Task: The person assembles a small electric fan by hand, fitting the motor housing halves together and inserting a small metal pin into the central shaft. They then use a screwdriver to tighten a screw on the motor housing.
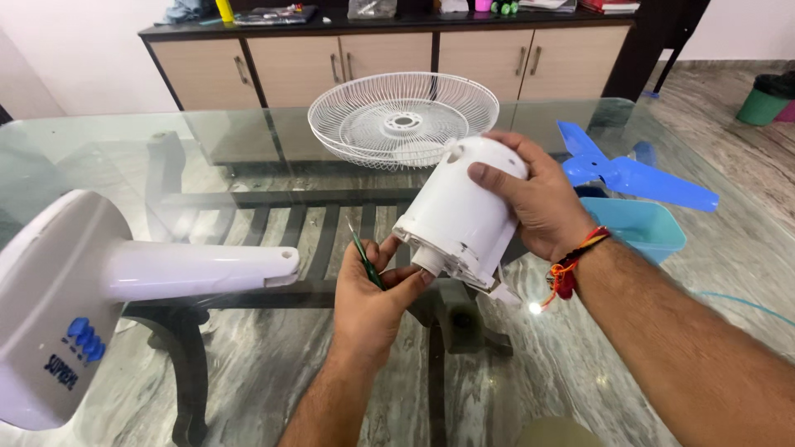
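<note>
My right hand (538, 199) grips a white plastic fan motor housing (460, 211), held tilted above the glass table (99, 157). My left hand (373, 294) is just below its front end. It holds a thin green screwdriver (363, 252) against the palm while its fingertips touch the housing's short front hub. A red and yellow thread band sits on my right wrist.
A white fan stand and base (74, 290) lies at the left. A white wire fan guard (403, 118) rests further back. Blue fan blades (629, 174) and a light blue tray (642, 228) are at the right. A wooden cabinet (389, 54) stands behind; a green bin (766, 99) is far right.
</note>
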